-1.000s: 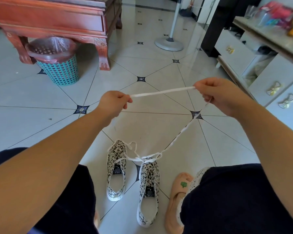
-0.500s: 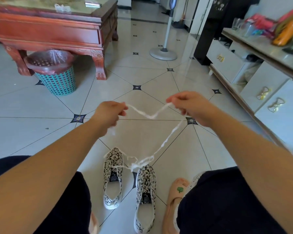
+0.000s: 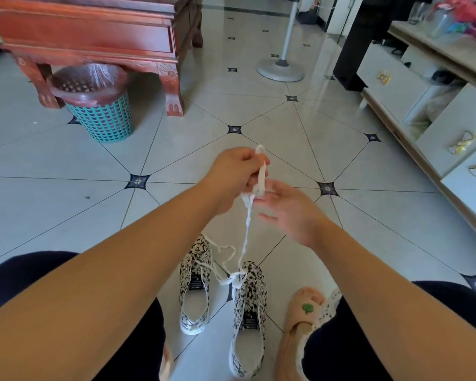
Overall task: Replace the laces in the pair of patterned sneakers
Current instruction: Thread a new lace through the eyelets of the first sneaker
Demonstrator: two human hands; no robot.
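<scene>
The lace (image 3: 260,180) vanishes inside the curled fingers of the left hand (image 3: 232,171); the right hand (image 3: 289,213) is motion-blurred, so its contact with the lace is unclear; labels in the sneakers (image 3: 249,306) are unreadably small; a knee (image 3: 355,339) hides part of the slipper (image 3: 300,320); the top edge cuts off the table (image 3: 94,31) and the fan (image 3: 280,68).
</scene>
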